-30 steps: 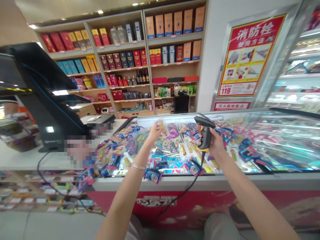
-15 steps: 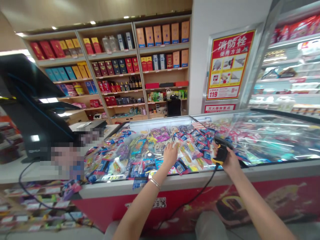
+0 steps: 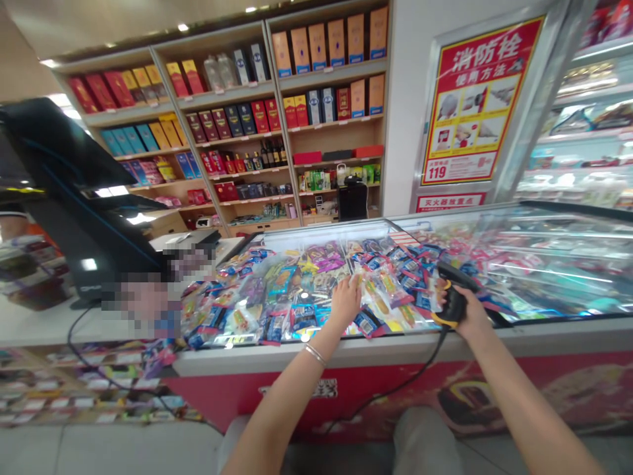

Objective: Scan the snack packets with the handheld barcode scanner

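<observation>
Holding the scanner (image 3: 451, 300) upright over the right part of the freezer top, we keep our right grip (image 3: 472, 313) closed around its handle, with the head above the fingers. That hold probably leaves the scanner's nose free to aim; we cannot tell whether the trigger is pressed. The black cord (image 3: 395, 389) leaves the handle's lower end and hangs slack before the freezer's red front, perhaps to let the tool move about freely.

Just left of the scanner, clear packets (image 3: 390, 285) with yellow-green contents lie among blue packets (image 3: 370, 323), likely spread out so that single ones are easy to pick. Our left grip (image 3: 346, 298) is low among them, fingers bent; we cannot tell whether it pinches one or only rests there. A bracelet (image 3: 315, 354) circles that wrist.

All this sits over the freezer (image 3: 380, 349), whose broad glass top seems to serve as a work surface. Beyond its left end, the desk (image 3: 34, 320) carries a black terminal (image 3: 89, 218), presumably placed within reach. Farther back, boxes fill wall shelves (image 3: 316, 140) beside a red poster (image 3: 482, 105).
</observation>
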Action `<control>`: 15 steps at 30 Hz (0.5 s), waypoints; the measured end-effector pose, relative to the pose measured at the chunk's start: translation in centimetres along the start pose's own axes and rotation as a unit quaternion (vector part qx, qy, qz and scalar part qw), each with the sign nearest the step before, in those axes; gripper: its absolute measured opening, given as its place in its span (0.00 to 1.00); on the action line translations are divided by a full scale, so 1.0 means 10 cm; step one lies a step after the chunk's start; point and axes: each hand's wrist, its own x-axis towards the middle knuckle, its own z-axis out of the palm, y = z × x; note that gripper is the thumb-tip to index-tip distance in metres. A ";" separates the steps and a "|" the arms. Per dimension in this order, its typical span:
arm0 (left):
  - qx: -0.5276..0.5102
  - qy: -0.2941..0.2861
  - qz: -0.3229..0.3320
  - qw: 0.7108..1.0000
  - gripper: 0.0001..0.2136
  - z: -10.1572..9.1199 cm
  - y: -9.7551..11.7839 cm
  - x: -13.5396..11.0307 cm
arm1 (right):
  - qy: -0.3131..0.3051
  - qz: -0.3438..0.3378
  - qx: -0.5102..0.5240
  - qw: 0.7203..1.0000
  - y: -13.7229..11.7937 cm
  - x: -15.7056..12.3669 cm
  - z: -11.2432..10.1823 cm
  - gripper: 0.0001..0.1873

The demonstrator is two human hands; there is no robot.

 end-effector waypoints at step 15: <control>-0.025 0.027 -0.039 0.999 0.16 -0.66 -0.24 0.13 | -0.003 -0.036 -0.032 0.999 0.05 -0.09 0.23 0.10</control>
